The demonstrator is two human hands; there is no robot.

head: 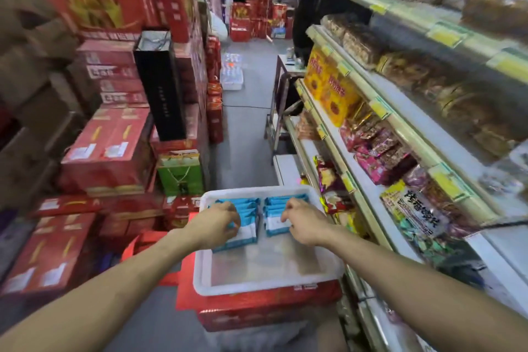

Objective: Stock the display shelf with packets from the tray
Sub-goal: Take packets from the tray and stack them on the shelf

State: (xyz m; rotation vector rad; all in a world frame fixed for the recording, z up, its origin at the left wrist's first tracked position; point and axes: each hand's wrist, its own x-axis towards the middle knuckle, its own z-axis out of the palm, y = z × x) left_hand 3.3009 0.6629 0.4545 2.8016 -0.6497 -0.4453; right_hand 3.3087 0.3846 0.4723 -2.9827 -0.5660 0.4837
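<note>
A white plastic tray [257,284] sits on a red box in front of me. Two rows of blue-and-white packets lie in its far half, a left row [244,233] and a right row [275,224]. My left hand [213,224] is down on the left row, its fingers curled round the nearest packets. Over the right row, my right hand [303,221] has its fingers bent onto a packet's edge. The display shelf [368,180] runs along my right side, filled with snack bags.
Stacks of red cartons [108,151] and a tall black box [160,86] line the left. A grey aisle floor [248,128] runs ahead between the cartons and the shelf. A red box [265,308] carries the tray. A metal stand [278,111] is by the shelf's far end.
</note>
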